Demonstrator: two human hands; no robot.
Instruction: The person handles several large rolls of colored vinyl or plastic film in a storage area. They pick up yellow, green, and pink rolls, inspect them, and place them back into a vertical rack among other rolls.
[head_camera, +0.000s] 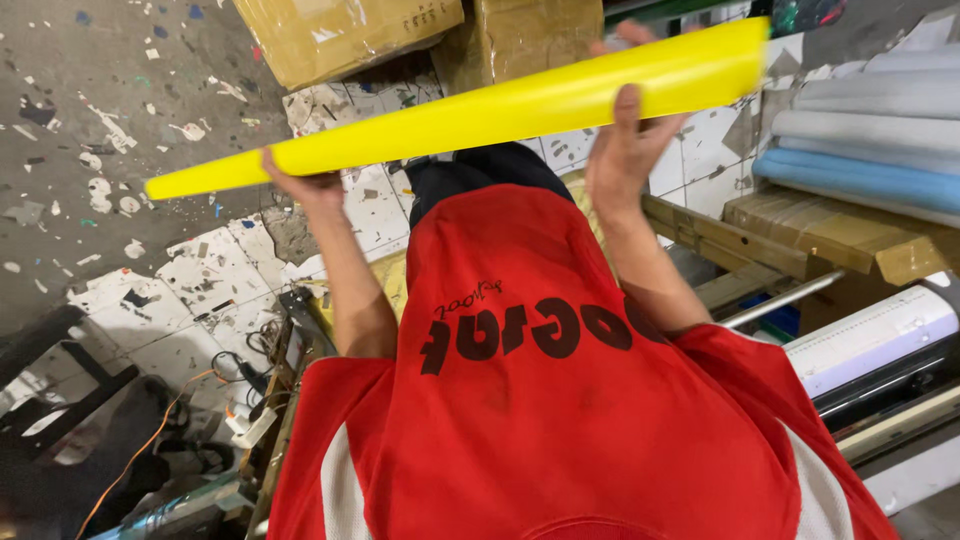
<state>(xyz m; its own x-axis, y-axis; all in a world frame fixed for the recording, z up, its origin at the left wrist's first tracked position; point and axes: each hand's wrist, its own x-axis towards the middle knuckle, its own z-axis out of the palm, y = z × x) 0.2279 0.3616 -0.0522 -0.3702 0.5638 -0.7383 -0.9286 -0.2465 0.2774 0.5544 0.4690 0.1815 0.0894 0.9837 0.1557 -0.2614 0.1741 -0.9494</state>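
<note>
A long yellow rolled sheet (480, 110), narrow at its left end and wide at its right, is held level in front of my chest, above the floor. My left hand (300, 185) grips it from below close to the thin left end. Nearer the wide end, my right hand (625, 150) wraps around it, thumb across the front. My red shirt (560, 420) with dark lettering fills the lower middle of the head view and hides what lies beneath.
Two brown cardboard boxes (350, 35) sit ahead on a tiled, scrap-littered floor (90, 180). Grey and blue rolls (870, 150) lie stacked at right over wooden boards (800, 235). A white roll (870, 345) on a machine is at lower right, and cables (240, 370) at lower left.
</note>
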